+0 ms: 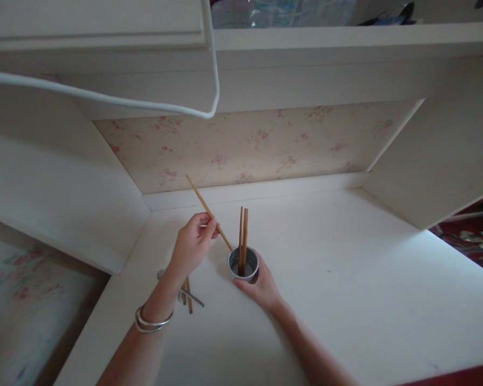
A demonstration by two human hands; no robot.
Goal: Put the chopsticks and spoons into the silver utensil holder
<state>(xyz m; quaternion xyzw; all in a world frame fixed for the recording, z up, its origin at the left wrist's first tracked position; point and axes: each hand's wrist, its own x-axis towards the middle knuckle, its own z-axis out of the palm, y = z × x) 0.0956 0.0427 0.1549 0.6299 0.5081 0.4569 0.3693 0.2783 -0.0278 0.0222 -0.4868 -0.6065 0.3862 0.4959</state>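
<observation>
My left hand (195,238) pinches a light wooden chopstick (202,199) around its middle. The stick slants, with its lower end at the left rim of a round metal cup (231,266); whether it touches the rim I cannot tell. Fingers of my right hand (261,287) wrap round the cup's right and near side. Several brown chopsticks (243,230) stand upright inside the cup. Under my left wrist lie more chopsticks (189,300) and metal spoons (195,299), partly hidden by the forearm.
The white tabletop (330,311) stretches to the right, bounded by side panels and a flowered back wall (261,145). Overhead runs a shelf (346,37) bearing plastic-wrapped things. A white bent rod or cable (104,98) hangs at upper left.
</observation>
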